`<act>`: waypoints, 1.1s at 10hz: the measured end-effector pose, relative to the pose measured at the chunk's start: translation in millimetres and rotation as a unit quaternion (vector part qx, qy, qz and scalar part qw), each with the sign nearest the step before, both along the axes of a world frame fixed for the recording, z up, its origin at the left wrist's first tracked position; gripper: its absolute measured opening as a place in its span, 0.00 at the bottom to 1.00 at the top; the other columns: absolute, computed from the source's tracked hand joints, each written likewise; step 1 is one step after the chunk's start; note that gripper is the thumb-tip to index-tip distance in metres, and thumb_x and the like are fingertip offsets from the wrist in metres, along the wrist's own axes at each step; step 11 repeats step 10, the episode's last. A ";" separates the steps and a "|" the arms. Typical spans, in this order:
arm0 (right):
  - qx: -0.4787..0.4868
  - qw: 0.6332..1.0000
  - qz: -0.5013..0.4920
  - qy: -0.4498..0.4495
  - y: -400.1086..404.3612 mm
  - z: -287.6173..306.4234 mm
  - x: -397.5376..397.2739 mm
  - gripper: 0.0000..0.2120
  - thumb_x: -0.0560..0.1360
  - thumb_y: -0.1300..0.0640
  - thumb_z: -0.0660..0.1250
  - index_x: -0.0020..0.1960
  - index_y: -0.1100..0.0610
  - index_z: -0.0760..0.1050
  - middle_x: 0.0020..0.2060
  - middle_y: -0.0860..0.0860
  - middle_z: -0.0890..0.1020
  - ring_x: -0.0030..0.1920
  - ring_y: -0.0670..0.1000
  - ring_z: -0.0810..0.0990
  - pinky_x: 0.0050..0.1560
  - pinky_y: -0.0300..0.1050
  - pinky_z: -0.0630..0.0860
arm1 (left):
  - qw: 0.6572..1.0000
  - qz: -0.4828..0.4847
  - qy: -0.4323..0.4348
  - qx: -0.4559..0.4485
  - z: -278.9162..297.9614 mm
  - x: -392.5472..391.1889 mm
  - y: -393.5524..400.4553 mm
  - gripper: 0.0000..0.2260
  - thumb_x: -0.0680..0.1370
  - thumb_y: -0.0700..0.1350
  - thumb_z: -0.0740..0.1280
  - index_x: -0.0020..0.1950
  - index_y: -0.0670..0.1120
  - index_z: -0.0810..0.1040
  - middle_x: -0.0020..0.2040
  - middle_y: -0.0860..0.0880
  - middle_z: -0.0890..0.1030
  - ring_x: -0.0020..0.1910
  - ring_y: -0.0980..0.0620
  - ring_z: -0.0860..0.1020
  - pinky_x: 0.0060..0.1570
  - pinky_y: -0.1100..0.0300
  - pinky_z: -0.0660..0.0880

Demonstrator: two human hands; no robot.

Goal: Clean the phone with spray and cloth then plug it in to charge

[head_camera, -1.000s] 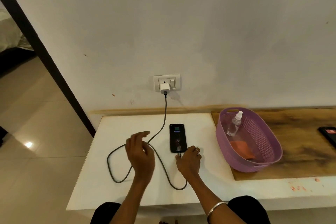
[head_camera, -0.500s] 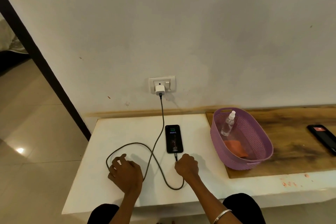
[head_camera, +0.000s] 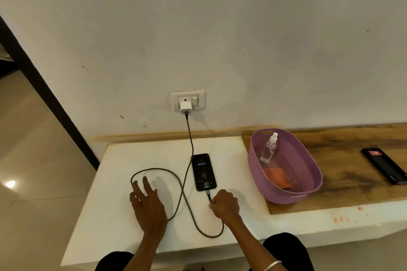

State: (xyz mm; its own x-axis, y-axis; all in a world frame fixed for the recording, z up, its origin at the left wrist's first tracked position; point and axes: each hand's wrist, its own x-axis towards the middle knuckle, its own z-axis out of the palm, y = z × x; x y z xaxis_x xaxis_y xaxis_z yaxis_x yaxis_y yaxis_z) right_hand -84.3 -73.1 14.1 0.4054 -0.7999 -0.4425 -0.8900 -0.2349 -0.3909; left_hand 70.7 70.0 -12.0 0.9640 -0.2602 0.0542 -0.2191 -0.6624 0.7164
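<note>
A black phone (head_camera: 203, 171) lies face up with its screen lit on the white slab (head_camera: 123, 156). A braided grey cable (head_camera: 189, 138) runs from its lower end in a loop to a white charger (head_camera: 185, 108) plugged into the wall socket (head_camera: 188, 100). My right hand (head_camera: 224, 204) is closed around the cable just below the phone's plug. My left hand (head_camera: 146, 202) hovers open over the cable loop, fingers spread. A clear spray bottle (head_camera: 268, 147) and an orange cloth (head_camera: 278, 177) lie inside a purple basket (head_camera: 308, 169) to the right.
The basket stands on a wooden board (head_camera: 343, 174), where a second dark phone (head_camera: 384, 168) lies at the far right. A dark door frame (head_camera: 44, 94) slants down the left, with tiled floor beyond it. My knees show under the slab's front edge.
My left hand dropped to the cable loop, closed, then opened with fingers spread. My right hand slid back from the phone's lower edge onto the cable. The view shifted slightly.
</note>
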 end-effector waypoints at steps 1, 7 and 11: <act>-0.001 1.000 -0.006 -0.013 -2.1 -0.2 -3.2 0.15 0.77 0.51 0.68 0.60 0.58 0.78 0.56 0.54 0.83 0.56 0.53 0.82 0.54 0.42 0.78 | 1.000 -0.015 0.004 0.010 0.8 5.2 -2.6 0.34 0.71 0.23 0.62 0.76 0.40 0.61 0.68 0.33 0.67 0.56 0.33 0.69 0.44 0.43 0.78; 0.026 0.999 0.023 -0.031 0.3 -3.2 0.4 0.15 0.74 0.50 0.71 0.55 0.58 0.82 0.52 0.53 0.85 0.53 0.52 0.84 0.55 0.42 0.79 | 0.987 0.157 0.041 0.010 -8.8 32.0 -28.2 0.29 0.70 0.26 0.63 0.70 0.40 0.68 0.65 0.33 0.70 0.63 0.27 0.66 0.63 0.33 0.64; 0.022 0.999 0.017 -0.025 -8.3 3.4 1.7 0.18 0.75 0.44 0.68 0.55 0.58 0.81 0.52 0.53 0.85 0.52 0.52 0.84 0.53 0.42 0.77 | 0.979 0.182 0.023 -0.089 -10.9 35.8 -22.1 0.19 0.75 0.29 0.59 0.64 0.39 0.76 0.60 0.33 0.76 0.57 0.32 0.72 0.56 0.38 0.68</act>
